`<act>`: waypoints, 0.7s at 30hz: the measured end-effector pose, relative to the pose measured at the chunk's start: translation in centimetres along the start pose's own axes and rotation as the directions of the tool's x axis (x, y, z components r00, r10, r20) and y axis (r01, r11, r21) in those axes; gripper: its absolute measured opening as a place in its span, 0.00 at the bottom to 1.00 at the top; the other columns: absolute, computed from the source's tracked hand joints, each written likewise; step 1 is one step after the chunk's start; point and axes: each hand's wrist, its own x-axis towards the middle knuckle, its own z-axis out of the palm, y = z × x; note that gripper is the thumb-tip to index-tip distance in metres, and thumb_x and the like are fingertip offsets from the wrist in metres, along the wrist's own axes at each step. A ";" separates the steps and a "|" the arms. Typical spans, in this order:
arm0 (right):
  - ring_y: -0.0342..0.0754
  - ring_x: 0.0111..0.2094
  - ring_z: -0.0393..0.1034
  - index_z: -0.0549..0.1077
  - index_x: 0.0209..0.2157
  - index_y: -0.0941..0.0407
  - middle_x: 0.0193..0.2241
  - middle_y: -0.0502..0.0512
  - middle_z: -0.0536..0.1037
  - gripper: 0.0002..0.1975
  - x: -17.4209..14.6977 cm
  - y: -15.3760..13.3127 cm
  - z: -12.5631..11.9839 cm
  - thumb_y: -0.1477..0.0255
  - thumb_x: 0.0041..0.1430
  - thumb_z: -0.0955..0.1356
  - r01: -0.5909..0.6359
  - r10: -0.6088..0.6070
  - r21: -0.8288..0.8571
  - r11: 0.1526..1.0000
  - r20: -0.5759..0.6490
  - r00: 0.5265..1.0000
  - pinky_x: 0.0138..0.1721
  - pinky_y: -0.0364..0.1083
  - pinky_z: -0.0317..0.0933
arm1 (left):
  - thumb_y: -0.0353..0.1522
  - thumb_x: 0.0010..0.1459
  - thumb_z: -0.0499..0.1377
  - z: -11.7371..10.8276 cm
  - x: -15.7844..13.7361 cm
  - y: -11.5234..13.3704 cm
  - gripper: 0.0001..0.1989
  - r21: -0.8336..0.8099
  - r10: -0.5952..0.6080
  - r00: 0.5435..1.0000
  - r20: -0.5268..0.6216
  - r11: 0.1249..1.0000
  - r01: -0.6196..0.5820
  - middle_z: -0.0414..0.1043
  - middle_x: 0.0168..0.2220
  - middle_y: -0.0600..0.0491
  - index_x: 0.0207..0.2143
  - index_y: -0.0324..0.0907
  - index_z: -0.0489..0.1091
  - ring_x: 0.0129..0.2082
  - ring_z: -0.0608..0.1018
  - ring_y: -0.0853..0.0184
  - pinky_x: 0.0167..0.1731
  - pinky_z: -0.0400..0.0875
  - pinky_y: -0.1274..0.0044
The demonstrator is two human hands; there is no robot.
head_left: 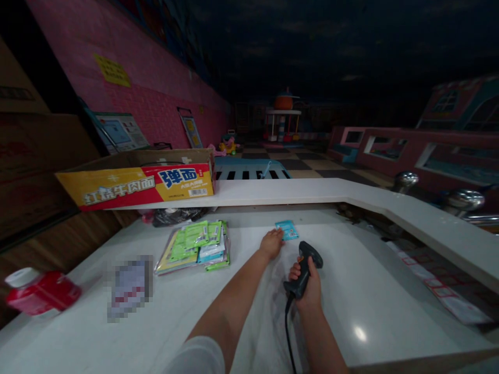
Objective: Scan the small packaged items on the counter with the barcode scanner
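A small blue packet (287,229) lies on the white counter near the raised ledge. At its left edge, my left hand (272,244) has its fingers closed on the packet. My right hand (310,288) is wrapped around the handle of a black barcode scanner (306,265), whose head is up close to the packet and whose cable hangs down toward me. Left of my left hand, a pile of green packets (196,235) rests with some blue ones on a larger clear-wrapped yellow pack (167,262).
A red bottle with a white cap (42,293) is at the far left, beside a blurred-out flat item (130,285). An open noodle carton (148,182) sits on the raised white ledge (280,191). Papers (436,283) lie along the right side; metal knobs (405,182) stand beyond.
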 end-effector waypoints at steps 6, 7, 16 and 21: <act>0.35 0.16 0.59 0.70 0.31 0.57 0.18 0.42 0.66 0.17 0.3 -0.2 -0.5 0.60 0.47 0.75 -0.013 0.015 -0.041 0.999 0.049 0.999 0.15 0.35 0.56 | 0.29 0.61 0.53 -1.1 -4.7 -2.3 0.17 -0.066 0.072 0.991 -0.117 0.995 -0.080 0.69 0.57 0.44 0.51 0.38 0.72 0.58 0.71 0.60 0.60 0.61 0.66; 0.35 0.16 0.59 0.69 0.31 0.57 0.18 0.42 0.66 0.18 0.3 -0.2 -0.6 0.60 0.46 0.75 -0.012 0.015 -0.049 0.999 0.058 0.998 0.16 0.34 0.56 | 0.29 0.61 0.52 -1.6 -5.8 -2.6 0.16 -0.065 0.074 0.990 -0.123 0.995 -0.082 0.71 0.56 0.43 0.49 0.38 0.73 0.56 0.72 0.60 0.59 0.63 0.67; 0.35 0.17 0.60 0.70 0.31 0.57 0.19 0.43 0.67 0.18 0.4 -0.2 -1.1 0.61 0.44 0.76 -0.004 0.011 -0.068 0.998 0.099 0.995 0.16 0.34 0.57 | 0.35 0.59 0.57 -5.0 -13.2 -2.0 0.11 0.049 -0.260 0.920 -0.293 0.957 0.286 0.72 0.40 0.44 0.38 0.37 0.74 0.44 0.75 0.59 0.48 0.67 0.71; 0.35 0.17 0.60 0.70 0.32 0.57 0.19 0.43 0.67 0.19 0.2 -0.3 -1.3 0.61 0.44 0.76 -0.008 0.016 -0.081 0.997 0.103 0.995 0.16 0.35 0.58 | 0.50 0.55 0.58 -3.7 -13.3 -0.1 0.28 0.081 -0.441 0.795 -0.416 0.853 0.515 0.67 0.43 0.41 0.44 0.34 0.72 0.47 0.71 0.53 0.49 0.64 0.67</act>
